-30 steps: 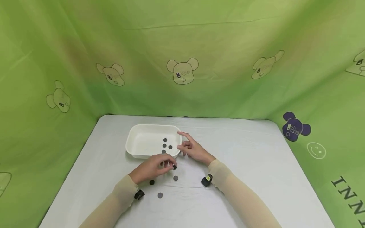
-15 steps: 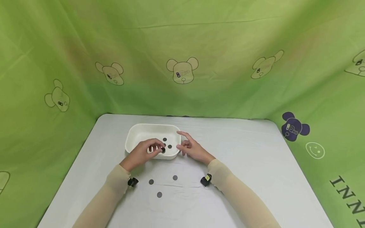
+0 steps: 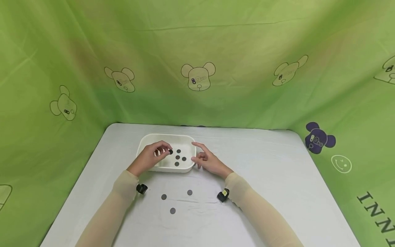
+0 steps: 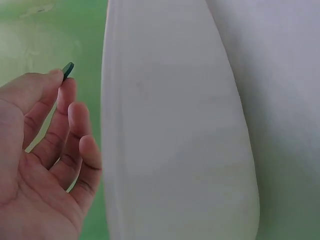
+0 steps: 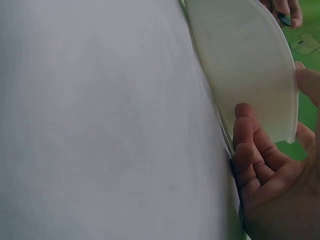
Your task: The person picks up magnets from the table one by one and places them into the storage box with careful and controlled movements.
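My left hand (image 3: 150, 156) is over the left part of a white rectangular tub (image 3: 168, 169), its thumb and forefinger pinching a small black disc (image 3: 171, 151). The thin edge of this disc (image 4: 68, 70) shows at the fingertips in the left wrist view, with the other fingers loosely bent. Several more dark discs (image 3: 177, 157) lie on the tub's floor, right of the pinched one. At the tub's right end, my right hand (image 3: 210, 161) holds the rim with thumb and forefinger. Its other fingers (image 5: 245, 131) curl against the outer wall in the right wrist view.
Three dark grey discs lie apart on the white table (image 3: 247, 151) in front of the tub: a left disc (image 3: 164, 197), a right disc (image 3: 189, 192) and a front disc (image 3: 172, 211). Green printed cloth (image 3: 197, 109) walls the table's back and sides.
My left hand has carried the pinched disc from in front of the tub, up and leftward to over its inside. The right hand stays at the tub's right end.
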### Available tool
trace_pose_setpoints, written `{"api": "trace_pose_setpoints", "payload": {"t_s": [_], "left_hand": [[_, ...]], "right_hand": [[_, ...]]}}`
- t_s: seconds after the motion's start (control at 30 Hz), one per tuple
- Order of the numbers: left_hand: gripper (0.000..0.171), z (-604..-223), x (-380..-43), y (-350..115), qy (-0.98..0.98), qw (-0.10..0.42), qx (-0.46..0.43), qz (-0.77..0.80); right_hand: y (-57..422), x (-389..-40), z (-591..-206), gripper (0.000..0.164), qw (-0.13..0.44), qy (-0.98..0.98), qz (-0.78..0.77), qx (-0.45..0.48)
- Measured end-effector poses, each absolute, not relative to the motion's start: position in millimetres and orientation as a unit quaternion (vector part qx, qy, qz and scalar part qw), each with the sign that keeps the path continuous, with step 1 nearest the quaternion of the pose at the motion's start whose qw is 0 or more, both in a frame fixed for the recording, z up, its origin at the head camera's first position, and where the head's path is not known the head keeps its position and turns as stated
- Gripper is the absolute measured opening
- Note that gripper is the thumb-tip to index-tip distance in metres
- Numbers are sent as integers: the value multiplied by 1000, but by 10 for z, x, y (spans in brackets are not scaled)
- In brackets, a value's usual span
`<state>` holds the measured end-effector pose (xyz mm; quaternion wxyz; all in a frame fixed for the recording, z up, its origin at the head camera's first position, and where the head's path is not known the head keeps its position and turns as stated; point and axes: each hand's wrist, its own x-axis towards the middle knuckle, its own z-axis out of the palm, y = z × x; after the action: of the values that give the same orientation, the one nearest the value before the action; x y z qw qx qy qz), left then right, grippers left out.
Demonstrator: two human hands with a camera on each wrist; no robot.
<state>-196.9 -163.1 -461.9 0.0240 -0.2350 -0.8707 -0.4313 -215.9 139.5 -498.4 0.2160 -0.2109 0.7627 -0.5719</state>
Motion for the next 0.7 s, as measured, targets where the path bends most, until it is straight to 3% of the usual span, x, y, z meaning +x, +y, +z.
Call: {"api": "trace_pose_setpoints", "payload": {"t_s": [0.7], "left_hand": [[9,-4754,-2318,-1603,-894,-45,-190,-404]], "right_hand": [[1383,-2158,-4978,70,216,762,-572,-212]]}}
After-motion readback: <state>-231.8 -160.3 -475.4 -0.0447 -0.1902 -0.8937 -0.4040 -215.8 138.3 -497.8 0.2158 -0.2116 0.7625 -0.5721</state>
